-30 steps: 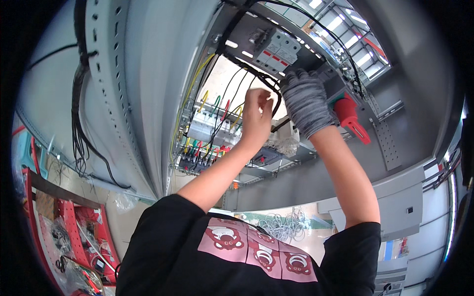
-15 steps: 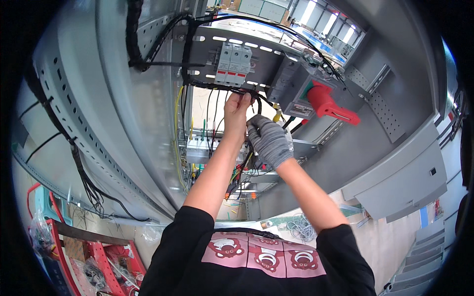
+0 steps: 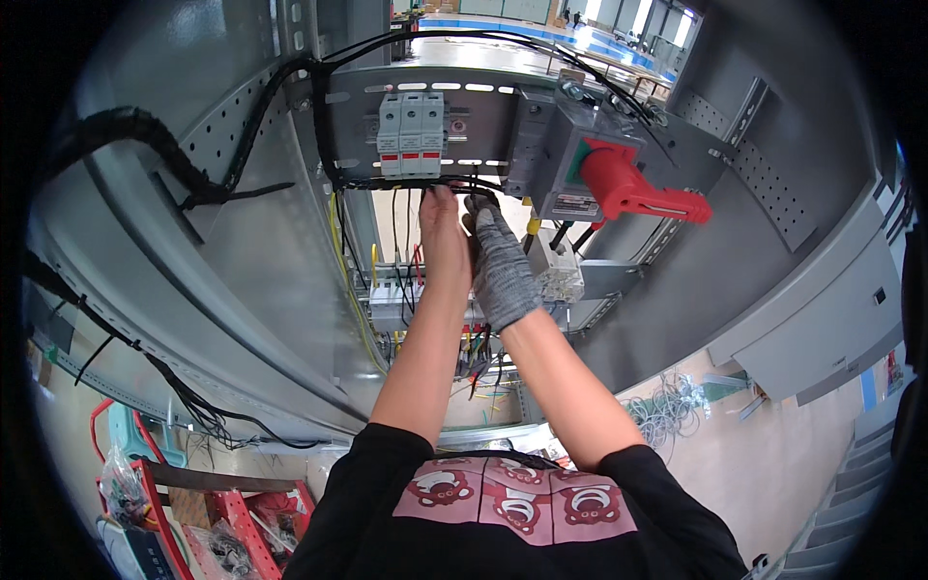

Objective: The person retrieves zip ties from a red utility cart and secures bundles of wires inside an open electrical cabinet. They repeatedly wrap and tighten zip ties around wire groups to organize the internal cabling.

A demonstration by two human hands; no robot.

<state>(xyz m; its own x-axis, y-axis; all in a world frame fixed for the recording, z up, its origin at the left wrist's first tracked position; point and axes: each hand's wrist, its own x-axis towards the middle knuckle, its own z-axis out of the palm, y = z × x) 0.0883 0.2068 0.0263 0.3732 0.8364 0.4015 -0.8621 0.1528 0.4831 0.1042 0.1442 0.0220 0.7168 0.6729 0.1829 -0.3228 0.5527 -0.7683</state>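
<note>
My left hand (image 3: 444, 230) and gloved right hand (image 3: 507, 269) hold fingers narrow at the black cable bundle (image 3: 387, 183), under the pale three-part block (image 3: 411, 135); I can't tell whether they grip. I'd support it gently, minding the hanging thin wires (image 3: 395, 227) and red handle (image 3: 643, 191).

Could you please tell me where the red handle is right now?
In the head view, the red handle is right of centre, on the grey switch, above and to the right of the gloved right hand.
</note>
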